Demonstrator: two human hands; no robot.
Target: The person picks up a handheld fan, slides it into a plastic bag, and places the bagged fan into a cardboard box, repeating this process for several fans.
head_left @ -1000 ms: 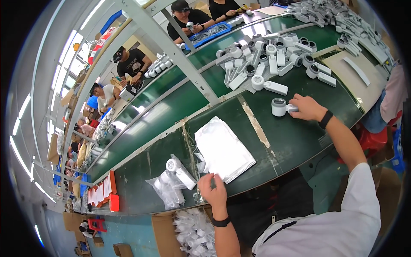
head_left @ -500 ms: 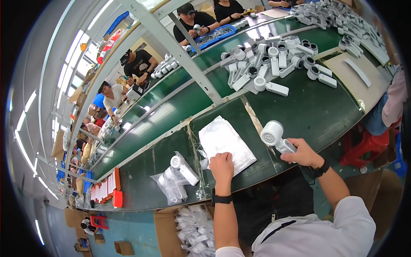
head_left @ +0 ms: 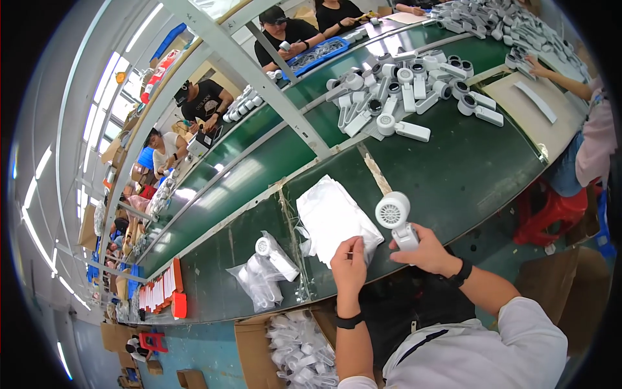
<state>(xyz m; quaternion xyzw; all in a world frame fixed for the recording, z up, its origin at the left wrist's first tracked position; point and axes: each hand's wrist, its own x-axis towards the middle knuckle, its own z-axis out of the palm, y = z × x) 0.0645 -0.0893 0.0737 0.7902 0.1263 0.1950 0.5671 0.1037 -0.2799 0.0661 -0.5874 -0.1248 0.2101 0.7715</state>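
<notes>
On the left of the dark green, flat-topped counter [head_left: 466, 175], a small clump of white plastic handheld fans in clear, crinkled bags [head_left: 258, 279] is lying near a flat stack of thin white sheets or bags [head_left: 332, 217]. At the stack's near edge the bare left hand [head_left: 350, 267] is resting its fingertips; doing this well is probably calling for a light rub of thumb against fingers, so that one layer is parting without the pile skewing. Just right of the stack, a white plastic handheld fan with a round, slotted grille [head_left: 394, 212] is standing out from the bare right hand [head_left: 429, 254], near the counter's front edge. Good handling is likely depending on gripping only the handle, leaving the grille untouched and free of snags.

As for pose, the left forearm is rising almost straight from the lower edge, the black wristband [head_left: 350, 321] sitting below a nearly straight wrist. Thumb and fingertips are almost meeting; whether this grip is having hold of a layer, I cannot tell. The right forearm is slanting in from the lower right, its grip wrapping firmly around the handle, thumb above and fingers below, the grille facing the camera.
</notes>
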